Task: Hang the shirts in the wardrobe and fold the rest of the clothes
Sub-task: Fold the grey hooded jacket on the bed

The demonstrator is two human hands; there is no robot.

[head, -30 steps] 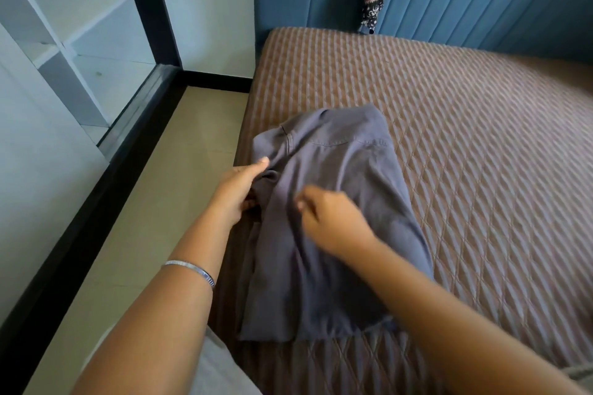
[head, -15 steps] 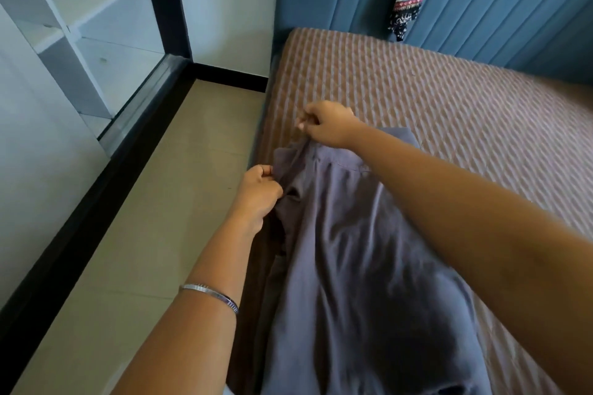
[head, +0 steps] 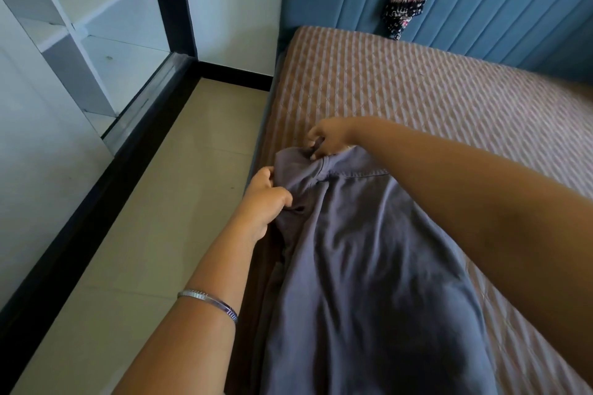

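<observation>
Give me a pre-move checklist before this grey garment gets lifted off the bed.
1. Left hand grips the grey garment at its near edge: ok.
2. Right hand pinches the far top edge: ok.
3. Garment lies flat: not ok, bunched between the hands.
4. Garment fully on the bed: not ok, its left side hangs over the edge.
5. Shirt or other clothing: cannot tell.

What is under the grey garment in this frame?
The grey garment lies on the quilted brown bed cover, its left edge hanging past the bed's side. Both hands, left hand and right hand, grip its top. Anything beneath the cloth is hidden.
</observation>
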